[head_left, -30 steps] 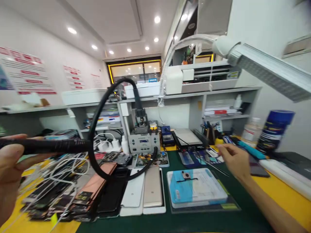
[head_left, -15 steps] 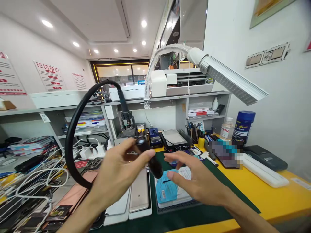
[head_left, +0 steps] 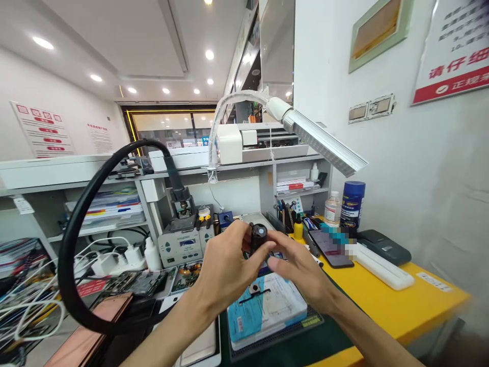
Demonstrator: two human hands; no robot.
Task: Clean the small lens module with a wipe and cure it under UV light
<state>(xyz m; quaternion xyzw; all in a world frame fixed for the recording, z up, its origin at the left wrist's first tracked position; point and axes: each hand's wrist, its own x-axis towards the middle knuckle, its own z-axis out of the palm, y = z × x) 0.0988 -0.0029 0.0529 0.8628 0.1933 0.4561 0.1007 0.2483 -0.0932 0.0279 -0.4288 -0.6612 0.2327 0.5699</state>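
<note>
My left hand (head_left: 229, 260) is closed around a small black flashlight (head_left: 259, 233), its round glassy end tilted up towards me. From the right, my right hand (head_left: 303, 270) curls its index finger and thumb against the flashlight's side; the lower part of the barrel is hidden behind fingers. Beneath both hands lies a blue-and-white package (head_left: 280, 306) on a dark perforated pad. On it rests a small part with a thin black strip (head_left: 254, 290). A pale gold phone (head_left: 200, 344) sits left of the package, partly covered by my left forearm.
A thick black hose (head_left: 71, 229) arches across the left side, from a grey soldering station (head_left: 181, 250). Circuit boards, white cables and a rose-gold phone (head_left: 91, 331) crowd the left. Rightward are a dark phone (head_left: 331, 250), a blue spray can (head_left: 352, 204) and a long white bar (head_left: 384, 267). A lamp (head_left: 324, 140) hangs above.
The view has turned to the right. The flashlight has swung from slanting to pointing its end up at me. My right hand has closed in from apart to touching it.
</note>
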